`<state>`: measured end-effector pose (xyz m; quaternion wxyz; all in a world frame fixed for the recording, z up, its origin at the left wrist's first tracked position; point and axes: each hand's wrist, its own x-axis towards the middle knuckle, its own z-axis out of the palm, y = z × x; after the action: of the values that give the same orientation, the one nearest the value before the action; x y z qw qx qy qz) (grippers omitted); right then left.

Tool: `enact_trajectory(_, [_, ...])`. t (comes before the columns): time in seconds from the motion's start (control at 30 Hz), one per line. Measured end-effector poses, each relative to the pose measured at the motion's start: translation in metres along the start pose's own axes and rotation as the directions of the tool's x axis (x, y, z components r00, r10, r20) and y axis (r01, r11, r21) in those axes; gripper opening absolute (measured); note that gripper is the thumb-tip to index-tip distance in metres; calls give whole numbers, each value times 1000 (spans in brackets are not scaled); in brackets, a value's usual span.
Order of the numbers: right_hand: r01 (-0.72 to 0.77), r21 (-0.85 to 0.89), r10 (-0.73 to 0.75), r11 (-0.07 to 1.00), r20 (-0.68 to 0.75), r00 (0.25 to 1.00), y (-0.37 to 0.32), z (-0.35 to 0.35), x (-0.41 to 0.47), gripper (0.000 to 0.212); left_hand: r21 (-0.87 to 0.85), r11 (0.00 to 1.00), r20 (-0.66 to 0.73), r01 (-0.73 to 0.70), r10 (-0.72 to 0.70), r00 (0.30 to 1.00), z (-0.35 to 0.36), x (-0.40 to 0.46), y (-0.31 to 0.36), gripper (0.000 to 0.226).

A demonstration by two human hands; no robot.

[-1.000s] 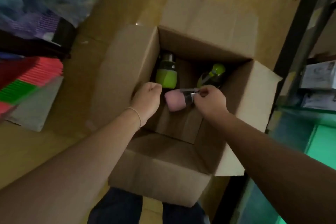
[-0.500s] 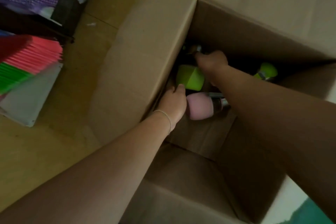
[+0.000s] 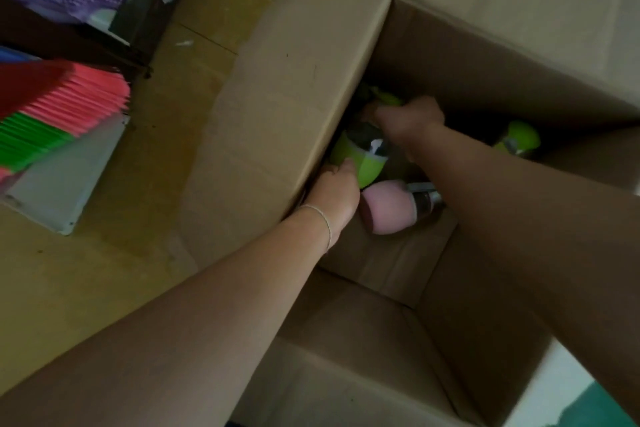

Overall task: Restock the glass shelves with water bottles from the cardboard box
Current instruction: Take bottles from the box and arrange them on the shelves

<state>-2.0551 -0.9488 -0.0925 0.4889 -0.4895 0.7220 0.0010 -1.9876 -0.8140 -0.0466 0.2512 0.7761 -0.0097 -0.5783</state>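
Reaching into the open cardboard box point(image 3: 284, 121) with both hands; left hand point(image 3: 337, 191) fingers curled round the base of a lime-green water bottle point(image 3: 360, 158) at the left wall; right hand point(image 3: 408, 120) gripping its upper end; pink bottle point(image 3: 388, 210) lying just beside, touching the left hand; another green bottle point(image 3: 519, 139) well apart, deeper right.

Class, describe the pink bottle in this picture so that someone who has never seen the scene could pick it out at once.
Start at the big open cardboard box on the floor and look down inside, between the person's two forearms. The pink bottle lies on its side on the box bottom, just right of the left hand. It is the only pink one; its neighbours, such as the green bottle directly above it, are lime green.
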Motion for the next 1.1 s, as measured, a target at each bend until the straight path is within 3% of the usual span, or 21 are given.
enact_trajectory(0.13, [76, -91, -79, 993, -33, 996, 8, -11, -34, 62, 0, 1000, -22, 11, -11, 1000, -5, -16, 5, 78])
enact_trajectory(0.23, [130, -122, -140, 984, -76, 987, 12, -28, -69, 58, 26, 1000, -24, -13, 14, 1000, -11, -36, 7, 58])
enact_trajectory(0.37, [160, -46, -164, 986, -107, 981, 8, -64, -125, 49, 95, 995, -40, -22, 26, 999, -19, -79, 14, 53])
enact_trajectory(0.47, [154, 26, -150, 988, -125, 981, -5, -97, -177, 44, 150, 983, -50, -104, 113, 992, -28, -126, 30, 33])
enact_trajectory(0.57, [147, 157, -136, 977, -82, 987, -20, -138, -230, 41, 137, 978, -5, -155, 157, 988, -35, -174, 49, 30])
enact_trajectory(0.67, [201, 182, -188, 962, -88, 978, -42, -178, -283, 42, 106, 972, 43, -208, 204, 978, -42, -227, 73, 27])
enact_trajectory(0.8, [277, 162, -242, 947, -209, 948, -71, -228, -339, 40, 61, 962, 66, -265, 261, 963, -48, -301, 111, 17])
enact_trajectory(0.9, [330, 133, -282, 935, -288, 915, -96, -268, -386, 38, 44, 948, 93, -316, 311, 946, -57, -363, 144, 22])
enact_trajectory(1.1, [442, 111, -331, 890, -512, 793, -139, -343, -495, 37, -74, 938, 263, -340, 347, 900, -72, -473, 212, 25])
